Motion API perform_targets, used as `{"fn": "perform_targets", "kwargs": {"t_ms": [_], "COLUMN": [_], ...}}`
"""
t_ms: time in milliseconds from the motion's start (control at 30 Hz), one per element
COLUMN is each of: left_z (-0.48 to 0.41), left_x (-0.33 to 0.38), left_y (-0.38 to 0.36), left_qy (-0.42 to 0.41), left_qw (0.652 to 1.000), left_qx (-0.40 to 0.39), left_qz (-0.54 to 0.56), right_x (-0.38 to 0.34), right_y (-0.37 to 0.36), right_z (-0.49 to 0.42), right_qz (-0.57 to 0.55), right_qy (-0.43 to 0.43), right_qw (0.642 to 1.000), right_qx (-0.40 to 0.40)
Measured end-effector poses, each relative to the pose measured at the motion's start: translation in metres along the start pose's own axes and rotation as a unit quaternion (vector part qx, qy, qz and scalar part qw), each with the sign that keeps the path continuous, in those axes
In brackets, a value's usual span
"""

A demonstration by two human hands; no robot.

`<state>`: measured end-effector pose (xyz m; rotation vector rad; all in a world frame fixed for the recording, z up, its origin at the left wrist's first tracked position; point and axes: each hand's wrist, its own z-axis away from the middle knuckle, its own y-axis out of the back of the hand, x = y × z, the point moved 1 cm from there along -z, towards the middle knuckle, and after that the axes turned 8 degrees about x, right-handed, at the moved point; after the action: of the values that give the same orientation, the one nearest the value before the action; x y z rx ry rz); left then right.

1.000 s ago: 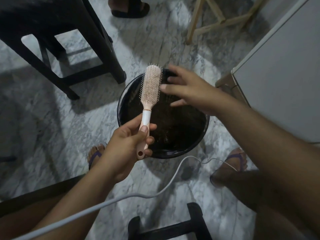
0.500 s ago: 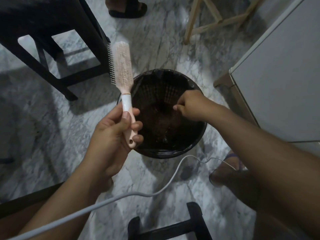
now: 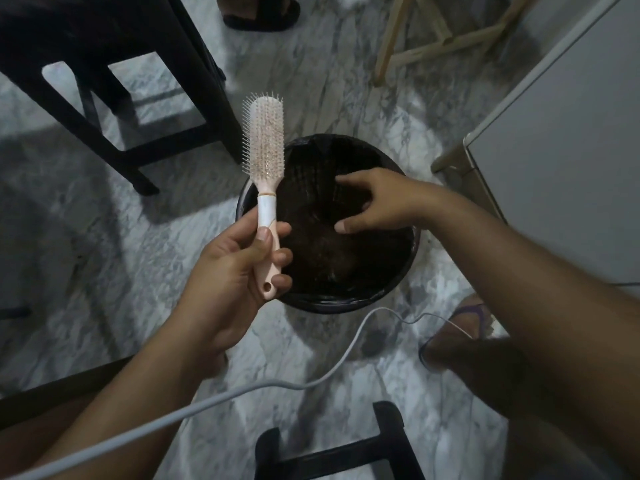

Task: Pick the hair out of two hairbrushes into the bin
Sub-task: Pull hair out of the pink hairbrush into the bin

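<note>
My left hand (image 3: 239,271) grips the handle of a pale pink hairbrush (image 3: 265,143), held upright with the bristles facing me, just left of the bin. A round black bin (image 3: 412,251) with a dark liner stands on the marble floor below it. My right hand (image 3: 377,202) hovers over the bin's mouth with its fingers spread and nothing visible in them. Dark hair lies inside the bin, hard to make out. Only one hairbrush is in view.
A black stool (image 3: 114,81) stands at the upper left, another dark frame (image 3: 332,452) at the bottom. A white cabinet (image 3: 571,150) fills the right side. A grey cable (image 3: 242,389) crosses the floor near my sandalled foot (image 3: 464,327). Another person's sandalled foot (image 3: 259,12) is at top.
My right hand went from the brush down into the bin with fingers pinched, and now its fingers are spread apart. The brush swung left, then turned its bristles back toward me.
</note>
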<state>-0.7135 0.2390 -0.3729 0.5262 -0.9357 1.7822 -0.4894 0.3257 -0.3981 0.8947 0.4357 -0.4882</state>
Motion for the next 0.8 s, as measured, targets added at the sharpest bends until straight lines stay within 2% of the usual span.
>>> {"fn": "perform_targets", "kwargs": {"t_ms": [100,167,267,333,433,600,800], "left_z": [-0.001,-0.001,0.000,0.001,0.003,0.003,0.005], "left_x": [-0.001,-0.003,-0.009,-0.015,-0.026,-0.035,-0.042], "left_y": [0.001,0.000,-0.001,-0.002,-0.004,-0.003,-0.002], "left_qy": [0.000,0.003,0.018,0.032,0.051,0.054,0.050], "left_qw": [1.000,1.000,0.999,0.998,0.997,0.995,0.991], "left_qx": [0.004,0.001,0.001,0.006,0.004,0.005,0.009], "left_qz": [-0.009,-0.021,-0.038,-0.047,-0.054,-0.087,-0.125], "right_x": [0.000,0.001,-0.005,-0.016,-0.031,-0.038,-0.043], "right_y": [0.000,-0.001,-0.002,-0.004,-0.007,-0.012,-0.012], "right_z": [-0.002,-0.001,-0.001,0.001,0.008,0.019,0.019], "right_qz": [-0.040,-0.039,-0.062,-0.141,-0.221,-0.068,0.012], "right_qy": [-0.006,0.004,0.047,0.068,0.094,0.145,0.140], "right_qw": [0.999,0.998,0.982,0.963,0.949,0.959,0.962], "right_qx": [0.014,0.051,0.171,0.221,0.203,0.234,0.236]}}
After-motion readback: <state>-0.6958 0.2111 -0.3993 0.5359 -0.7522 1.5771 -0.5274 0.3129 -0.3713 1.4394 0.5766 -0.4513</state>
